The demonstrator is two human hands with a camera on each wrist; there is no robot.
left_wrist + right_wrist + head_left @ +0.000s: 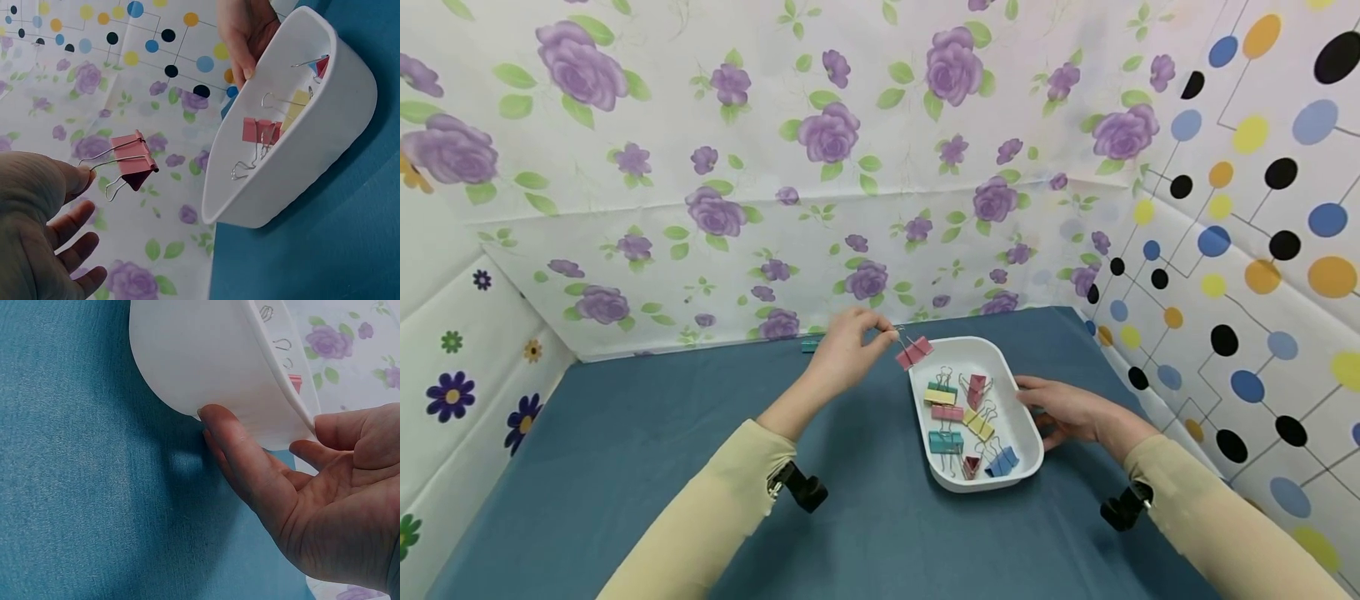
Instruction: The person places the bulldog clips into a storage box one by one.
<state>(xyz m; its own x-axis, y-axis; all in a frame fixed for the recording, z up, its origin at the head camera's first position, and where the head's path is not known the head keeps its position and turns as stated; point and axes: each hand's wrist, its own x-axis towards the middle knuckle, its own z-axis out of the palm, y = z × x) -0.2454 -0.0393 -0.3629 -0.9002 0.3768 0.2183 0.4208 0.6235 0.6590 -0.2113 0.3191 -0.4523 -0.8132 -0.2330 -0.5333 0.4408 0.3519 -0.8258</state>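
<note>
My left hand (850,354) pinches a pink binder clip (914,352) by a wire handle, close to the tray's far left corner. In the left wrist view the pink clip (131,157) hangs apart from the tray, its other handle free. A white plastic tray (1024,454) holds several binder clips: yellow (978,425), teal (945,442), blue (1002,462), red and pink. At the tray's right side, my right hand (1063,407) grips the wall. The right wrist view shows that hand (312,481) with the thumb at the rim and fingers against the outside.
A teal binder clip (809,345) lies by the table's back edge, partly behind the left hand. Blue-grey cloth (662,433) covers the table. A flowered sheet (760,208) hangs behind, and a dotted sheet (1232,250) borders the right side.
</note>
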